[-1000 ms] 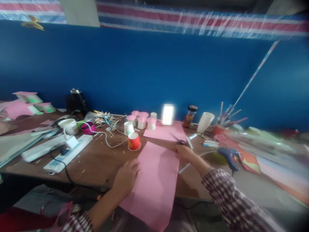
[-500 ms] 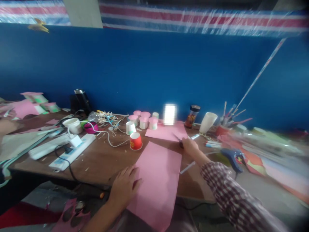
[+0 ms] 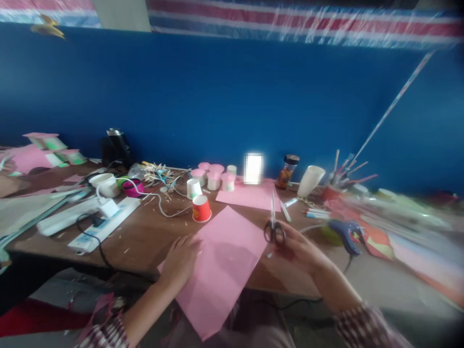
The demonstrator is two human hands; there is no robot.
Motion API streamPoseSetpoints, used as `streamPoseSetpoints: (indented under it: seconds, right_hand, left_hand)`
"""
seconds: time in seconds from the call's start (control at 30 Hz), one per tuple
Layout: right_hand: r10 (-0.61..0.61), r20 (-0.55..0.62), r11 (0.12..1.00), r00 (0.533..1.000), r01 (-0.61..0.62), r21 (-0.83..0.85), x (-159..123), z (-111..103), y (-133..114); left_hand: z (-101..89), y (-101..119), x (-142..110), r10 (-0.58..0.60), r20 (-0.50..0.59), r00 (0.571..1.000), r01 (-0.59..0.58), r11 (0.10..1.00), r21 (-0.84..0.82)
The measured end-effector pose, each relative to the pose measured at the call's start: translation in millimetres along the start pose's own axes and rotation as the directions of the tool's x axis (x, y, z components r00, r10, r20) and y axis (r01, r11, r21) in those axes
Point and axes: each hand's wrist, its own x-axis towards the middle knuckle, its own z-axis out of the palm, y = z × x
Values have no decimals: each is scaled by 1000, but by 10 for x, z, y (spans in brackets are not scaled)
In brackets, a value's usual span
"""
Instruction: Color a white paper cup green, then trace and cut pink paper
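Note:
A pink paper sheet (image 3: 221,270) lies turned at an angle over the table's front edge, one corner hanging down. My left hand (image 3: 181,261) rests on its left side, partly covering it; its fingertips look closed at the sheet's edge. To the right of the sheet, my right hand (image 3: 299,246) holds the scissors (image 3: 274,227) by the handles, blades pointing up and away from me. Just beyond the sheet stands an upside-down-looking red paper cup (image 3: 201,210), beside a white paper cup (image 3: 194,188).
A second pink sheet (image 3: 244,195) lies at the back, near several pink-topped cups (image 3: 215,176). On the left are a power strip (image 3: 103,227) and cables. A glue gun (image 3: 344,237) lies right, below a jar (image 3: 288,171) and a white cup (image 3: 311,181).
My right hand has picked up the scissors from the table and brought them nearer. The pink sheet has turned clockwise under my left hand, its lower corner swinging left.

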Motion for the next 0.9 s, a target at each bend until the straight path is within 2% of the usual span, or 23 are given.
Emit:
streamPoseSetpoints:
  seconds: [0.1, 0.23, 0.33, 0.43, 0.57, 0.67, 0.77, 0.9]
  right_hand:
    - [14, -29, 982, 999, -9, 189, -246, 95, 101]
    - [-1, -158, 983, 987, 30, 180, -394, 139, 226]
    - [3, -181, 998, 983, 8, 57, -478, 156, 326]
    - [-12, -218, 992, 976, -16, -123, -560, 111, 389]
    - [-177, -341, 922, 923, 34, -385, -643, -68, 329]
    - [-206, -386, 869, 899, -13, -494, -659, -168, 259]
    - [-203, -388, 848, 899, -36, -529, -614, -123, 284]
    - [-153, -299, 874, 942, -12, -486, -548, 161, 467]
  left_hand:
    - [-34, 13, 23, 8, 7, 1000, -8, 1000, -11]
    - [-5, 119, 1, -17, -15, 1000, 17, 1000, 3]
    - [59, 172, -5, 8, -26, 1000, -7, 1000, 21]
    - [126, 116, 31, 53, -20, 998, -52, 997, 51]
    - [174, -79, 155, 136, 20, 991, -136, 990, 41]
    - [151, -145, 251, 233, 31, 972, -233, 972, -4]
    - [75, -26, 245, 271, 16, 962, -271, 962, -33]
    - [-27, 365, 13, 322, -95, 942, -331, 938, -100]
